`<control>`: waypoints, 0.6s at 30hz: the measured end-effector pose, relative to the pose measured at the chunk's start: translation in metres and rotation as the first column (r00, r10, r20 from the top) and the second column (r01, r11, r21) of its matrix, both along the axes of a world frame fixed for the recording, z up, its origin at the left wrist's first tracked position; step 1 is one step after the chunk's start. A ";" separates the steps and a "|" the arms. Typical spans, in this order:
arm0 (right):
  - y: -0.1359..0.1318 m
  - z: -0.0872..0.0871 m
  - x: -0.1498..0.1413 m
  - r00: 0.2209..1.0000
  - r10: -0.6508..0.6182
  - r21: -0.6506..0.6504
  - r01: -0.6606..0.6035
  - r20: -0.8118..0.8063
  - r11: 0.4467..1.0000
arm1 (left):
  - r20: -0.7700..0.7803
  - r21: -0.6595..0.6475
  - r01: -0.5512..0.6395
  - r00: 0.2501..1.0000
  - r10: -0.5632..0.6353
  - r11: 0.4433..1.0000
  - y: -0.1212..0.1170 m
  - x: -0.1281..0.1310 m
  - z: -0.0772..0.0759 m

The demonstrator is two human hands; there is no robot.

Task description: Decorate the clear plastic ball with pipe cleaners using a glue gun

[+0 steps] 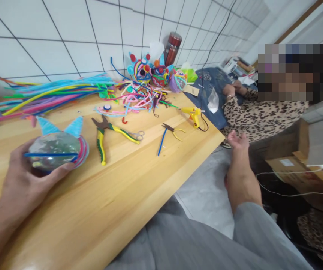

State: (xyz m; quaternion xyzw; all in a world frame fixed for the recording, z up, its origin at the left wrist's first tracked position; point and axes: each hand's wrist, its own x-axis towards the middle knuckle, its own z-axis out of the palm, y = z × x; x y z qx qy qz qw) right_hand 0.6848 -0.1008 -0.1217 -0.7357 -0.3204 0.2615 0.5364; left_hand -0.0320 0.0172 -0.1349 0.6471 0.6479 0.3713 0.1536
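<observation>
My left hand (35,176) is wrapped round the side of a clear, rounded plastic ball (53,146) near the table's left side. Two light-blue cones stand up from the ball like ears, and pink and blue bands circle its right end. A blue pipe cleaner (51,155) lies across its front, with my thumb near the right end. Away from the table, beyond its right edge, my right hand (238,139) has loosely curled fingers, apart from each other, and nothing visible in them. Large yellow-green pliers (102,129) lie open to the right of the ball.
Small pliers (172,129) rest by a blue pipe-cleaner piece, near small scissors (138,135). A yellow glue gun (193,116) is by the right edge. Bundled pipe cleaners (63,92), decorated balls (141,71) and a red flask (173,47) line the wall. A co-worker in leopard print (257,114) sits right.
</observation>
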 end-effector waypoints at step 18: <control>-0.101 -0.074 -0.165 0.877 -0.191 0.036 0.229 -0.441 0.973 | -0.019 -0.122 -0.053 0.998 0.052 0.991 -0.001 0.003 0.007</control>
